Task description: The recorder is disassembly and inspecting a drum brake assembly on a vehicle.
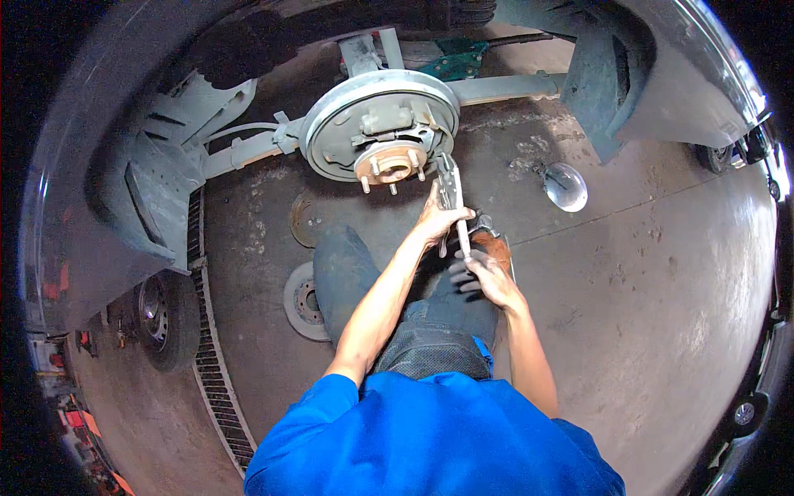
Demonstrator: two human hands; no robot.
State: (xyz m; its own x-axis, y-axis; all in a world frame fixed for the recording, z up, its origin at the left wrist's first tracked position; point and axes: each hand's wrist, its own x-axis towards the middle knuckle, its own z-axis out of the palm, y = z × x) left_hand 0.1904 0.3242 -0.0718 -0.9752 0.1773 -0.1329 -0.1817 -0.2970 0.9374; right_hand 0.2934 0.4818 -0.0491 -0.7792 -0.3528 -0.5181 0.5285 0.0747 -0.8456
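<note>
My left hand [438, 221] is closed round a long, narrow metal piece [449, 183], held upright just below and right of the rusty wheel hub [389, 157] with its studs. The hub sits on a round grey backing plate [339, 124]. My right hand [488, 281] is lower, pinching the pale lower end of that piece between thumb and finger; its other fingers are dark and slightly blurred. I cannot make out exactly what kind of part or tool the piece is.
Around my legs lie a grey brake disc [298, 310] and a brownish round plate [300, 217]. A shiny metal dish [566, 186] is at right. A wheel [169, 347] and a floor drain grate [217, 380] are at left. Vehicle bodywork [99, 182] arches overhead.
</note>
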